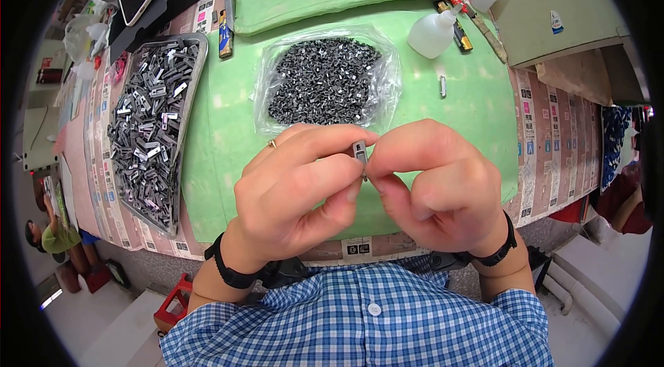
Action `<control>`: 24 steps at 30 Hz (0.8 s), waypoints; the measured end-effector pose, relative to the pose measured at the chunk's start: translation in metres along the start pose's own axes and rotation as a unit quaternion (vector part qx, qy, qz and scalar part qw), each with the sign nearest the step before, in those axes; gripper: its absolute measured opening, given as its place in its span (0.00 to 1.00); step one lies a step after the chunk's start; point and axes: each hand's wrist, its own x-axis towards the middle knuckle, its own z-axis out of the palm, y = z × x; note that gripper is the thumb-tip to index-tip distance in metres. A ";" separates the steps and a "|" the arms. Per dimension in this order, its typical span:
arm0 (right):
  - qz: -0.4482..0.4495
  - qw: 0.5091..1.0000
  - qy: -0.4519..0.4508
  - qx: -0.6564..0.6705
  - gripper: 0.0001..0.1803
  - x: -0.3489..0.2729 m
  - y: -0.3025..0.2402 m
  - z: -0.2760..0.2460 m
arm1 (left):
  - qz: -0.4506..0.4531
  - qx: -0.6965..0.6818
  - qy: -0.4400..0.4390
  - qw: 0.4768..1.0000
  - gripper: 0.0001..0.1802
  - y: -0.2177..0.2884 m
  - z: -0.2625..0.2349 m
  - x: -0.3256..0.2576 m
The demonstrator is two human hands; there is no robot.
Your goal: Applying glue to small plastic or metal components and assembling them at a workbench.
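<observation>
We've got both hands pinched on one tiny clip (360, 152), dead centre, just above the table's near edge. Left hand (297, 190) has thumb and forefinger closed on its left side, right hand (436, 187) closes on it from the right, fingertips nearly touching.

Our guess on handling: featherweight, stiff, probably metal or hard plastic, and smooth enough to squirt out of a loose pinch. It looks too small for anything but fingertips, so we'd hold it by the flat sides and keep the ends free.

Looks-wise it's a short grey rectangular piece, upright, with a paler face toward us; most of it is hidden by fingers.

At 12 o'clock sits a bag (325, 80) of small dark parts on the green mat (221, 132), and at 9 o'clock a tray (197, 76) heaped with similar grey pieces.
</observation>
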 end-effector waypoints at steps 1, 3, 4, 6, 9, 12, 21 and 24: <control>-0.005 1.000 -0.003 0.002 0.12 -0.001 0.001 -0.001 | 0.007 0.012 -0.011 1.000 0.13 0.000 -0.001 0.000; -0.002 1.000 -0.007 0.002 0.12 0.000 0.000 -0.001 | 0.012 0.013 -0.008 1.000 0.13 -0.001 -0.001 0.001; 0.001 1.000 -0.010 0.003 0.11 0.001 0.000 -0.001 | 0.017 0.015 -0.006 1.000 0.13 -0.002 -0.001 0.001; 0.000 1.000 -0.011 0.008 0.11 0.002 0.000 -0.001 | 0.020 0.017 -0.004 1.000 0.13 -0.002 -0.001 0.001; 0.000 1.000 -0.019 0.009 0.11 0.003 0.000 -0.002 | 0.023 0.024 -0.001 0.999 0.13 -0.002 -0.002 0.000; 0.004 1.000 -0.025 0.001 0.11 0.003 -0.001 -0.002 | 0.024 0.030 -0.002 0.999 0.13 -0.001 -0.003 0.000; 0.007 1.000 -0.005 0.009 0.12 0.001 -0.001 0.002 | 0.031 0.030 0.004 0.999 0.15 -0.001 -0.003 0.000; 0.007 1.000 -0.010 0.009 0.13 0.001 -0.001 0.002 | 0.029 0.030 0.004 0.999 0.15 0.000 -0.003 0.000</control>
